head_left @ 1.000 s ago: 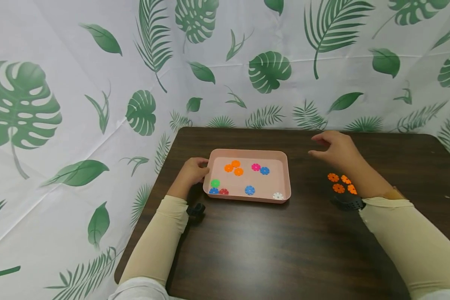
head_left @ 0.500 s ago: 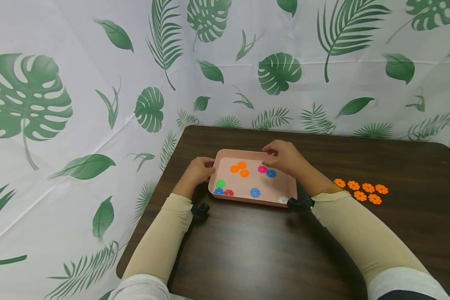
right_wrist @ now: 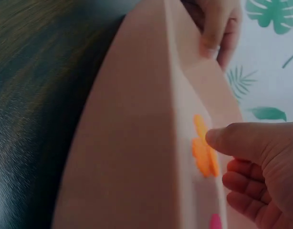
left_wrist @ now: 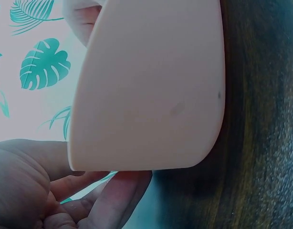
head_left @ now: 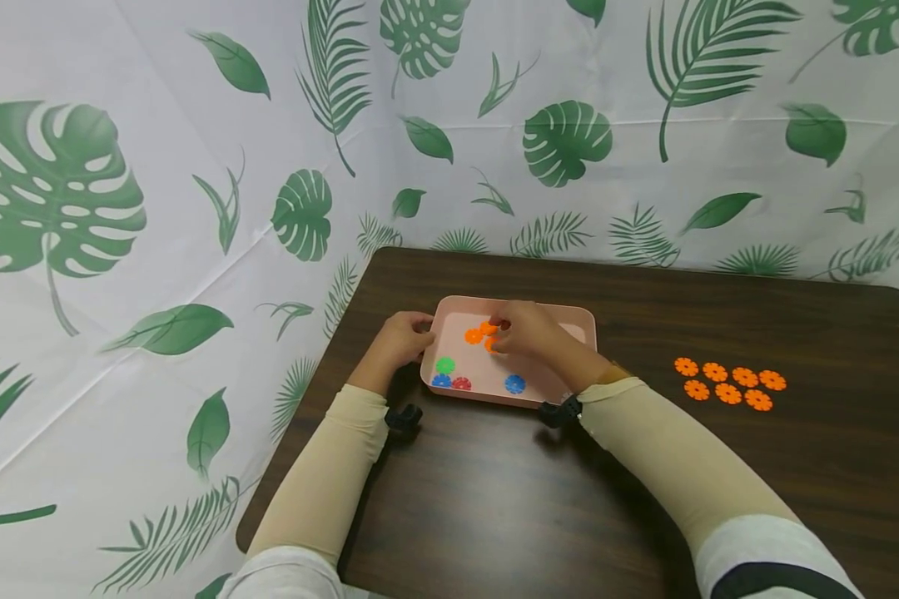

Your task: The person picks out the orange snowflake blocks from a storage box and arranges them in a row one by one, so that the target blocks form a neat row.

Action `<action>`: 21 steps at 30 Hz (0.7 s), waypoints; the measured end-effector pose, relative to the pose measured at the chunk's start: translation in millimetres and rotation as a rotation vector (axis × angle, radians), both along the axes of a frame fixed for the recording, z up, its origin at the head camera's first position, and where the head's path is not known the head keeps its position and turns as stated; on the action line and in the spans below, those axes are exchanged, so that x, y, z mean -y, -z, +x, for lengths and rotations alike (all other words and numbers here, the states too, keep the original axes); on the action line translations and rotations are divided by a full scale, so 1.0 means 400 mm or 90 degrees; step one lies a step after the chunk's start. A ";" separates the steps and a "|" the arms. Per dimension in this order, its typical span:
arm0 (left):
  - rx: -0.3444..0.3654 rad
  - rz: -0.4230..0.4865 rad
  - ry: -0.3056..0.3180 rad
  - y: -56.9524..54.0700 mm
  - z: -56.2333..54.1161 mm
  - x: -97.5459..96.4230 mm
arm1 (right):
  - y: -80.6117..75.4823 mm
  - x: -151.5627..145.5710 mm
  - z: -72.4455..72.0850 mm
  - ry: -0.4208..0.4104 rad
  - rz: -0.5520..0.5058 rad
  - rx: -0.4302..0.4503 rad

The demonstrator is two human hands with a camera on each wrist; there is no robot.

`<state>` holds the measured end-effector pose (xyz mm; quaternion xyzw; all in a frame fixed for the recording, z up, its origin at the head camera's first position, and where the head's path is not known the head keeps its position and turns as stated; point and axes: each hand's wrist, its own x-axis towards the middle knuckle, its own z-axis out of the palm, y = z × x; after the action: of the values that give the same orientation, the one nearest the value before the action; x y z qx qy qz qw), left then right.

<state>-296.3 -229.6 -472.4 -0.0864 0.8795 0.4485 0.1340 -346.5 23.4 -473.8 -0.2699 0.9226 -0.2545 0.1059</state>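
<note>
A shallow pink tray (head_left: 449,306) lies on the dark table. At its left end my left hand (head_left: 399,339) grips the rim, with the thumb on the edge and fingers against the outer wall, as the left wrist view shows. My right hand (head_left: 535,333) reaches down into the tray, thumb and forefinger apart at a cluster of orange flower-shaped discs (head_left: 474,336). In the right wrist view its thumb touches or nearly touches one orange disc (right_wrist: 200,155), and its other fingers are partly hidden. A pink disc (right_wrist: 216,222) shows below them.
Also in the tray are a green disc (head_left: 445,365), a red disc (head_left: 461,383) and blue discs (head_left: 514,383). Several orange discs (head_left: 728,393) lie in two rows on the table (head_left: 494,499) to the right. Leaf-printed cloth (head_left: 449,191) hangs behind and at left.
My right hand has moved left from above the table's right side into the tray, down to the orange discs. The rows of orange discs are now uncovered. My left hand stays at the tray.
</note>
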 end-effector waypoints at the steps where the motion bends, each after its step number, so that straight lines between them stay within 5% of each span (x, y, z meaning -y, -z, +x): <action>1: 0.000 0.001 0.000 0.000 -0.001 0.000 | 0.004 0.003 -0.001 -0.011 0.019 -0.012; 7: -0.008 -0.005 0.007 -0.003 -0.002 -0.003 | 0.015 0.012 -0.004 -0.062 0.106 -0.091; 21: -0.019 -0.012 0.012 -0.010 -0.003 -0.008 | -0.006 0.030 -0.002 -0.077 0.184 -0.066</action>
<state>-297.3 -226.3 -468.6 -0.0729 0.8864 0.4401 0.1240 -347.5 11.5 -471.3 -0.3196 0.9359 -0.0982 0.1112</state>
